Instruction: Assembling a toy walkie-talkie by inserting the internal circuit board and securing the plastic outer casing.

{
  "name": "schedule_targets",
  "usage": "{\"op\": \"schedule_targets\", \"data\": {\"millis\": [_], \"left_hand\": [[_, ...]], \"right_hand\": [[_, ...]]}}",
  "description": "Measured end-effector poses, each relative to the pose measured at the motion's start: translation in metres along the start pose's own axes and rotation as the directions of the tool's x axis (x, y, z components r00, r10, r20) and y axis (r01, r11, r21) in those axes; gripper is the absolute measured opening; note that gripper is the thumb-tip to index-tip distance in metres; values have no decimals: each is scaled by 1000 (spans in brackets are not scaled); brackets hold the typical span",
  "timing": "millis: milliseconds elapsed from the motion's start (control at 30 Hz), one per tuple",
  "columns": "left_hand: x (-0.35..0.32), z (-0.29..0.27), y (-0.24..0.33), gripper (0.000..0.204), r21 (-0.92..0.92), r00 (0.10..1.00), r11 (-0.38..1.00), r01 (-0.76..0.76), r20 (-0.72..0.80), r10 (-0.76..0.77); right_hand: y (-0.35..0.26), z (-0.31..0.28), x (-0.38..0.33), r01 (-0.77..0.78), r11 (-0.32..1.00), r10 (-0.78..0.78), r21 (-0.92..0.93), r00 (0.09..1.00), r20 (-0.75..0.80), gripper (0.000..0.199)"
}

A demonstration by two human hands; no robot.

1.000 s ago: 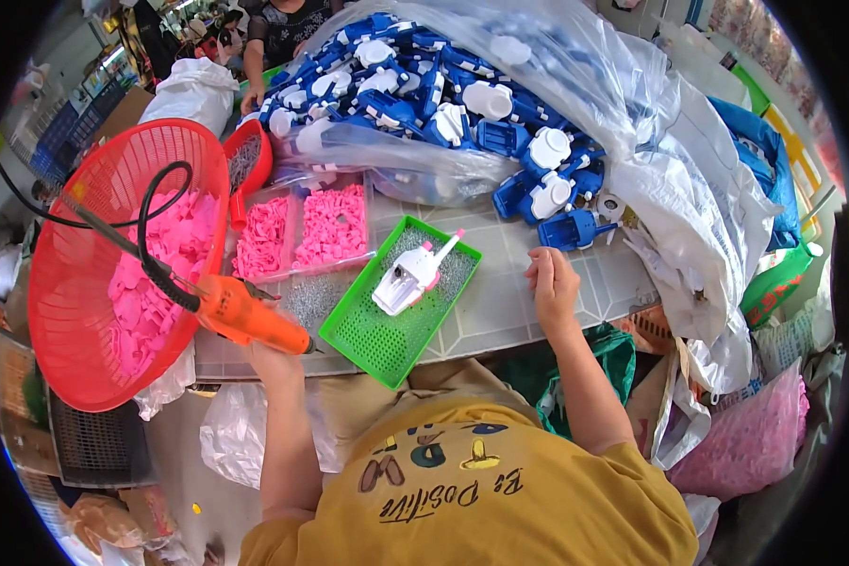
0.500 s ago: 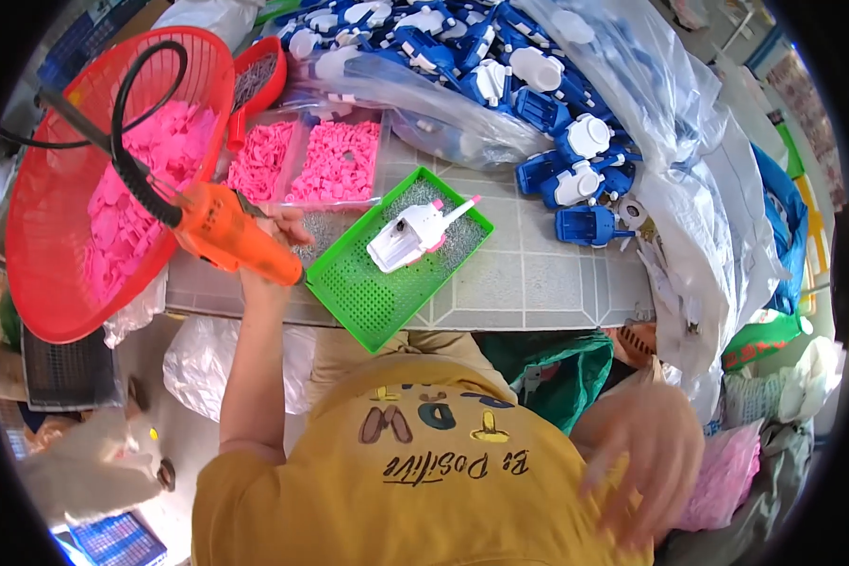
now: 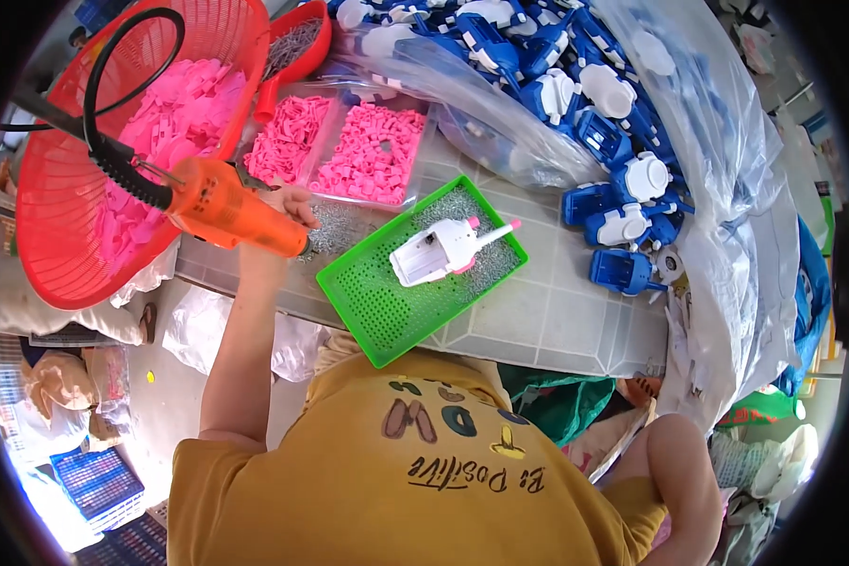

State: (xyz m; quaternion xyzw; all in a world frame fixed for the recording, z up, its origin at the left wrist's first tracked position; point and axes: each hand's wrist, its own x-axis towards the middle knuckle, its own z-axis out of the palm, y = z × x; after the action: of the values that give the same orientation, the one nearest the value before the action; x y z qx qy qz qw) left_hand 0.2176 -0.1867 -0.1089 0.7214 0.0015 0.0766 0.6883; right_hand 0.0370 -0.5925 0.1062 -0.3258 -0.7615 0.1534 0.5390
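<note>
orange electric screwdriver (image 3: 228, 209), likely rigid and weighty, sat clasped at its rear in the left hand (image 3: 288, 203), just left of the green tray (image 3: 373, 311); right hand's grip could not be told.

Clear plastic bag (image 3: 500, 113) of blue-white parts, top centre on desk (image 3: 557, 321), open and crumpled. Two clear shallow packs (image 3: 349, 156) of pink pieces just left of it, side by side. White plastic bag (image 3: 198, 330) below desk edge, left. No labels, signs, screens.
</note>
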Motion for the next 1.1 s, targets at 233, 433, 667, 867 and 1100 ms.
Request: {"op": "schedule_targets", "data": {"millis": [233,433,667,867,1100], "left_hand": [[6,4,2,50,-100,975,972,212,-51,-218],[5,-2,-20,53,-158,979,967,203,39,-199],[-2,-6,-17,54,-47,988,990,132,86,-128],[-5,-15,-16,60,-65,970,969,239,67,-235],[-15,-10,-10,58,-89,974,970,225,34,-223]], "right_hand": [[-5,2,1,-63,997,63,-46,998,2,40],[-9,-7,-2,-212,967,158,140,933,322,46],[15,-19,-1,-113,994,113,-15,967,228,47],[13,-23,-7,-48,997,23,54,922,386,43],[30,-16,8,-3,999,-5,48,986,164,37]]}}
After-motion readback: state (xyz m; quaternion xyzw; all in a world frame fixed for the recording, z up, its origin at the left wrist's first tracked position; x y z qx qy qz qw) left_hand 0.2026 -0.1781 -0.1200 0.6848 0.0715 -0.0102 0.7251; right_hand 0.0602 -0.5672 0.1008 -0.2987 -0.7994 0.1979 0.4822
